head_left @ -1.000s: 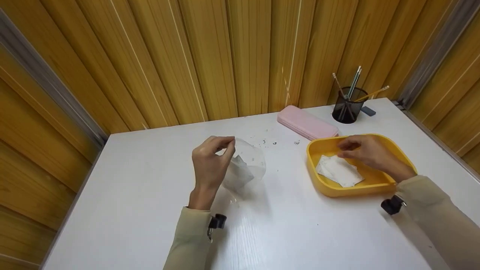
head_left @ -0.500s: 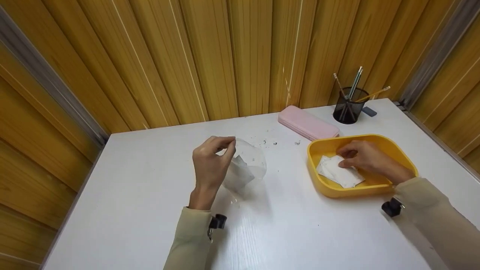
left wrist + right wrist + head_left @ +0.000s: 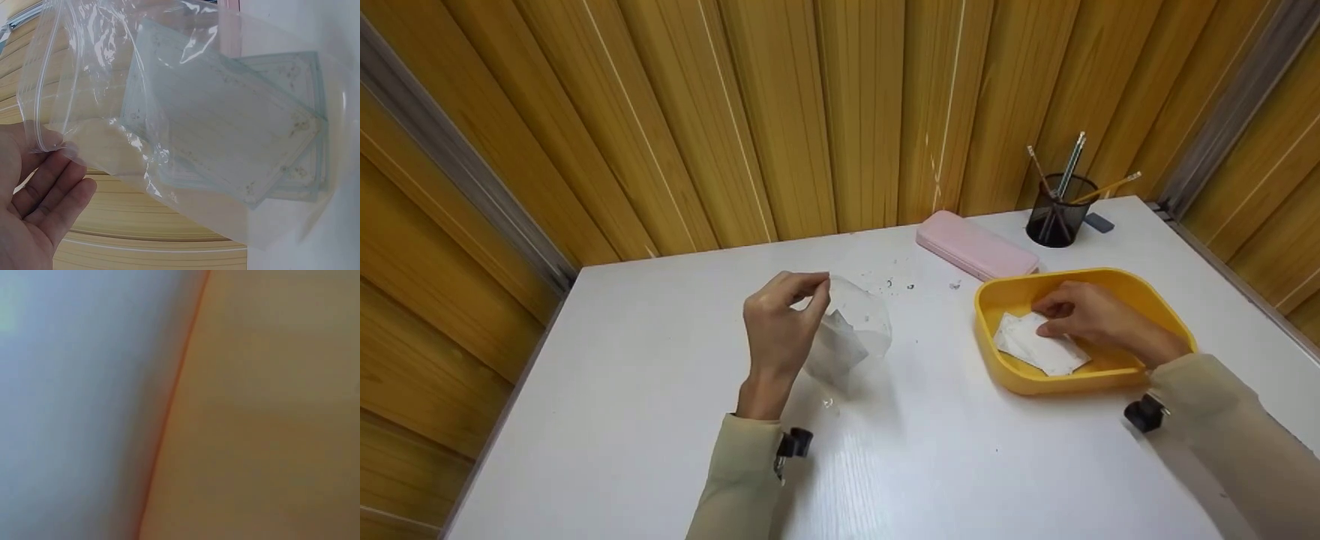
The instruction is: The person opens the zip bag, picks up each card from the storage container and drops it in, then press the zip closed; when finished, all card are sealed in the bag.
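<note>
My left hand point(image 3: 780, 330) pinches the rim of a clear zip bag point(image 3: 851, 334) held above the white table point(image 3: 622, 420). In the left wrist view the zip bag point(image 3: 185, 118) holds a few flat pale sachets point(image 3: 225, 140), and my left hand point(image 3: 34, 197) grips its mouth. My right hand point(image 3: 1084, 315) is inside the yellow tray point(image 3: 1170, 319), its fingers curled onto the white sachets point(image 3: 1035, 346) lying there. The right wrist view is a blur of white beside the yellow tray point(image 3: 270, 416).
A pink pencil case point(image 3: 975, 251) lies behind the tray. A black mesh pen cup point(image 3: 1056, 214) with pencils stands at the back right, a small dark eraser point(image 3: 1099, 222) beside it. Small specks point(image 3: 900, 285) dot the table. Wooden panel walls enclose the desk.
My right hand came down from the tray's rim onto the white sachets. The left hand with the bag stayed still.
</note>
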A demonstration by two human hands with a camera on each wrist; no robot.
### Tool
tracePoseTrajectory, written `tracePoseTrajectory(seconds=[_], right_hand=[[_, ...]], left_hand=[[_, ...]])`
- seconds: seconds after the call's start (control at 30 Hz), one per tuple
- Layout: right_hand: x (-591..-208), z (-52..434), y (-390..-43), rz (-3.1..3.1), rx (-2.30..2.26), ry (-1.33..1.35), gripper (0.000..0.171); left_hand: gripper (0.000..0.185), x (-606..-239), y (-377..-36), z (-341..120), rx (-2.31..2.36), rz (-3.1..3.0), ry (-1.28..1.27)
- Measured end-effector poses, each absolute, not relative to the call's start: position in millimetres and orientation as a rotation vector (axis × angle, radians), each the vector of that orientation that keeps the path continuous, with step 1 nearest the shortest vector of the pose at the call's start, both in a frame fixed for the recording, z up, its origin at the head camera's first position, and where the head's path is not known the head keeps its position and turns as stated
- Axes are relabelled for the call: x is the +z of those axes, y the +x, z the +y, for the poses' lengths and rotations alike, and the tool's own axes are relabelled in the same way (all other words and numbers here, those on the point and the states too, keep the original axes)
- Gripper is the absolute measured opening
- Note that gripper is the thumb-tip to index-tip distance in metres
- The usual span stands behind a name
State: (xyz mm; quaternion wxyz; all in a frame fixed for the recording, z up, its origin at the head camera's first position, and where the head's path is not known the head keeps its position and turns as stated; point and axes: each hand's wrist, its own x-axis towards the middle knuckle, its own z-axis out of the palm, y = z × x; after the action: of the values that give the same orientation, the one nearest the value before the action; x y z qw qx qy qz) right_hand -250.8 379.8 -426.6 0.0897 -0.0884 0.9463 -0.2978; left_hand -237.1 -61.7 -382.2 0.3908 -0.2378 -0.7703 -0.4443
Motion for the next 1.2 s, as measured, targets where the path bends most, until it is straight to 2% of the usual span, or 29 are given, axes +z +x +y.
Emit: tracePoseTrajectory(seconds=[0.63,0.87,1.2], right_hand=[[-422.1,381.5,-248.2,2.799,-0.867,-0.193,0.045],[-412.5,380.4,-244.6,2.828,-0.892,-0.250,0.037],[-377.8,375.1,-236.8,2.852,-1.013,-0.252,0.020]], left_hand=[[0.008,-382.3,-237.0,-62.9,-1.123,-1.958,-0.600],[0.007,-381.0,-235.5,-62.5,-1.138,-1.966,-0.597],[0.008,-381.0,-237.7,-62.9,-1.126,-1.961,-0.592]])
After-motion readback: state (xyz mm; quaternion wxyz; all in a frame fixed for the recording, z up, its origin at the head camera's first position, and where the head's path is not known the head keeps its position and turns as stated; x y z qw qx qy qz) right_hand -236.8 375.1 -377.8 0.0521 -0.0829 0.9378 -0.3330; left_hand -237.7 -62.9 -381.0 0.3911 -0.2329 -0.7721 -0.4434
